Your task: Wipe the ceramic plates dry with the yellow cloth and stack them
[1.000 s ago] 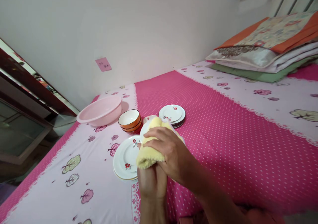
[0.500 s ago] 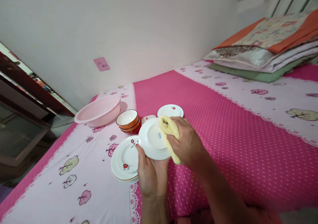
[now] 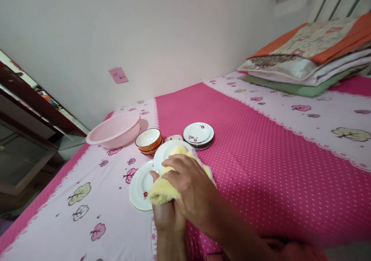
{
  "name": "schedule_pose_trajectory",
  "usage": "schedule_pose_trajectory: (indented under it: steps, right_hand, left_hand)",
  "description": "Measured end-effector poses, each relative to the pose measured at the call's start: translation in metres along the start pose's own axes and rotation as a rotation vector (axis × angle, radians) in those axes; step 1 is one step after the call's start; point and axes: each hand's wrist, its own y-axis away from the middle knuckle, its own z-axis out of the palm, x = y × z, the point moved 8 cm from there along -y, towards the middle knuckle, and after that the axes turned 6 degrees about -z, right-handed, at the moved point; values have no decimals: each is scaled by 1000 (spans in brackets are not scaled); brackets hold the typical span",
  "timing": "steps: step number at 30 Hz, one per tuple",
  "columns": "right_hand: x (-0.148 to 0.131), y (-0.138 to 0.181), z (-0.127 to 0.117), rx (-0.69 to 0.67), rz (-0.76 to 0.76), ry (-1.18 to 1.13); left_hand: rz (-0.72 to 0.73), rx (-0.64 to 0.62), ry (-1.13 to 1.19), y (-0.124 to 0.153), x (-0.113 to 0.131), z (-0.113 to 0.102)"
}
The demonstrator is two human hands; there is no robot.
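Observation:
In my left hand (image 3: 166, 218) is a white plate (image 3: 162, 155), tilted, its underside toward me. The left thumb shows at the plate's edge; the other fingers are hidden beneath. My right hand (image 3: 193, 183) presses a fluffy yellow cloth (image 3: 164, 190) against the plate, covering its lower right part. Just under and left of the held plate lies a stack of white plates (image 3: 138, 193) with red flowers. Beyond it stand stacked orange-brown bowls (image 3: 148, 140) with white insides. A stack of smaller flowered plates (image 3: 198, 132) sits to the right.
A pink basin (image 3: 116, 131) stands at the back left near the wall. A dotted dish (image 3: 174, 137) is partly hidden behind the held plate. Folded bedding (image 3: 307, 56) is piled at the back right on the pink patterned bedspread (image 3: 261, 156).
My right hand has swept the cloth left and down across the plate, over the left palm. The held plate has shifted slightly left. More of the small plate stack shows.

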Motion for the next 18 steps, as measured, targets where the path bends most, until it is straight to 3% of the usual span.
schedule_pose_trajectory:
  steps: [3,6,8,10,13,15,18]
  right_hand:
    - [9,-3,-14,133,9,20]
    - [37,2,-37,338,56,24]
    - [66,12,-51,476,180,-37]
    - [104,25,-56,554,416,-195]
    - [145,44,-46,517,731,-507]
    - [154,49,-40,462,788,-693]
    - [149,49,-33,359,759,-961]
  left_hand:
    - [34,-38,-52,1,-17,9]
    - [92,-148,-260,1,-30,20]
    - [188,-173,-506,2,-30,22]
    - [339,-160,-789,6,-24,25]
    - [591,-249,-1100,17,-17,41]
    - [673,-341,-1193,21,-19,50]
    - [681,-405,-1267,16,-22,52]
